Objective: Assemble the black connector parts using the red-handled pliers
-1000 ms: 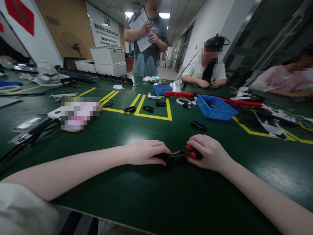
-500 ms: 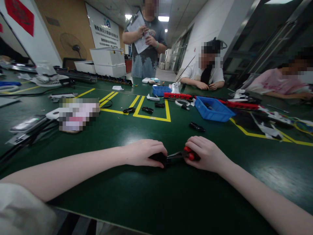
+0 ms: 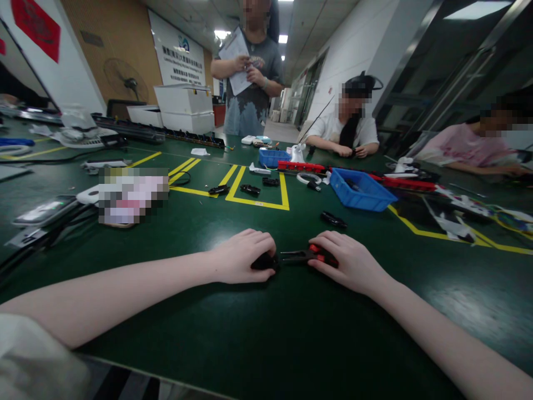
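My left hand [image 3: 245, 256] is closed around a small black part [image 3: 265, 261] just above the green table [image 3: 233, 328]; the fingers hide most of it, so its kind does not show. In my right hand [image 3: 347, 260] is a pair of pliers [image 3: 297, 256] with red and black handles. Their jaws point left, with the tips close to the black part; whether they touch it I cannot tell. Beyond my right hand lies a black part [image 3: 333, 219]. Several similar black pieces [image 3: 250, 190] rest near the yellow tape rectangle.
A blue bin [image 3: 361, 191] holds dark parts, and a smaller blue bin [image 3: 275, 157] sits behind it. Red strips [image 3: 302, 166] run along the table. To the left are a phone [image 3: 135, 197] and black cables [image 3: 50, 236]. One person stands opposite; two others sit at the right.
The pliers' jaws have turned to lie more level and look further from the black part's middle. My left hand has shifted slightly left with the part.
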Action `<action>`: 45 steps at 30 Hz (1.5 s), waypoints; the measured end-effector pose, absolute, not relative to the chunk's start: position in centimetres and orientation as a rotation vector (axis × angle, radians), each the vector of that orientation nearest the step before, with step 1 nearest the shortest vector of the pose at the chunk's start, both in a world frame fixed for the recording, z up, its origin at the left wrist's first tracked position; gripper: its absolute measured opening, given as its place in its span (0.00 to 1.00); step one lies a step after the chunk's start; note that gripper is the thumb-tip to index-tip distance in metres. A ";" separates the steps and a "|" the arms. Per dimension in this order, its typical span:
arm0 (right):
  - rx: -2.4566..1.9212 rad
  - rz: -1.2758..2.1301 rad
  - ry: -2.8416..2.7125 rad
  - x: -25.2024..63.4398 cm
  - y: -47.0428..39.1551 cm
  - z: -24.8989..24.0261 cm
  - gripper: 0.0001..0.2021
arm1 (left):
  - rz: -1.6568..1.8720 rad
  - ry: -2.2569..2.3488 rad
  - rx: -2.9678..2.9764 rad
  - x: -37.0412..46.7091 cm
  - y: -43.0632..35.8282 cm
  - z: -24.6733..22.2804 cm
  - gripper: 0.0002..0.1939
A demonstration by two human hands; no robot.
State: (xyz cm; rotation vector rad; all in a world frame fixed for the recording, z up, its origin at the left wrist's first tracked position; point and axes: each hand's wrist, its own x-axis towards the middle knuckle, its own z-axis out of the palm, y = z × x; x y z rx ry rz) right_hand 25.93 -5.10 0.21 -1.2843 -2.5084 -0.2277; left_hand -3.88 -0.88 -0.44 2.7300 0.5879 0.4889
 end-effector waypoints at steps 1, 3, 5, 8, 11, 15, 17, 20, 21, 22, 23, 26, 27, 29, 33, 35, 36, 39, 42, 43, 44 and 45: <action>-1.286 -0.216 -2.518 26.2 -5.1 0.3 0.18 | 0.497 0.620 2.722 -3.9 -0.9 -0.4 0.11; -1.292 -0.173 -2.555 27.0 -5.0 0.6 0.22 | 0.512 0.666 2.710 -3.9 -0.9 -0.4 0.11; -1.323 -0.113 -2.590 28.4 -5.0 0.7 0.28 | 0.527 0.674 2.721 -3.9 -0.9 -0.4 0.11; -1.399 -0.033 -2.587 30.8 -4.6 0.3 0.34 | 0.551 0.662 2.743 -4.0 -0.7 -0.3 0.12; -1.409 -0.052 -2.508 32.1 -3.8 -0.6 0.33 | 0.532 0.654 2.778 -4.0 -0.6 -0.2 0.13; -1.343 -0.237 -2.442 31.8 -3.3 -1.3 0.29 | 0.525 0.636 2.800 -4.1 -0.6 0.0 0.11; -1.341 -0.372 -2.412 31.2 -3.2 -1.3 0.29 | 0.512 0.611 2.806 -4.1 -0.6 0.1 0.10; -1.354 -0.427 -2.389 30.6 -3.4 -1.0 0.30 | 0.481 0.618 2.799 -4.1 -0.6 0.1 0.09; -1.358 -0.403 -2.385 30.4 -3.5 -1.0 0.30 | 0.476 0.624 2.795 -4.1 -0.6 0.1 0.09; -1.366 -0.374 -2.379 30.2 -3.6 -0.9 0.30 | 0.476 0.629 2.792 -4.1 -0.6 0.1 0.08; -1.380 -0.350 -2.371 30.1 -3.7 -0.9 0.31 | 0.482 0.634 2.790 -4.1 -0.6 0.0 0.08; -1.449 -0.317 -2.350 29.9 -4.0 -0.7 0.31 | 0.513 0.642 2.788 -4.1 -0.5 -0.2 0.06; -1.468 -0.318 -2.348 29.8 -4.0 -0.7 0.30 | 0.521 0.646 2.786 -4.1 -0.4 -0.2 0.06; -1.485 -0.349 -2.361 29.6 -4.1 -0.5 0.28 | 0.539 0.661 2.781 -4.2 -0.2 -0.3 0.06; -1.423 -0.565 -2.392 29.1 -4.2 -0.1 0.26 | 0.568 0.690 2.760 -4.1 0.2 -0.4 0.07; -1.354 -0.658 -2.384 28.9 -4.3 0.0 0.26 | 0.565 0.703 2.756 -4.1 0.4 -0.5 0.07; -1.320 -0.694 -2.376 28.9 -4.4 0.1 0.26 | 0.565 0.710 2.755 -4.0 0.5 -0.5 0.07; -1.245 -0.813 -2.363 29.0 -4.5 0.2 0.26 | 0.580 0.739 2.747 -4.0 0.7 -0.5 0.07; -1.160 -0.929 -2.369 29.0 -4.6 0.3 0.25 | 0.602 0.764 2.736 -4.1 0.8 -0.6 0.06; -1.132 -0.958 -2.368 29.0 -4.6 0.2 0.24 | 0.609 0.765 2.733 -4.1 0.9 -0.6 0.06; -1.107 -0.979 -2.363 28.9 -4.5 0.2 0.24 | 0.613 0.760 2.733 -4.1 0.9 -0.6 0.05; -1.087 -0.994 -2.352 28.9 -4.4 0.2 0.23 | 0.615 0.755 2.731 -4.1 1.0 -0.7 0.05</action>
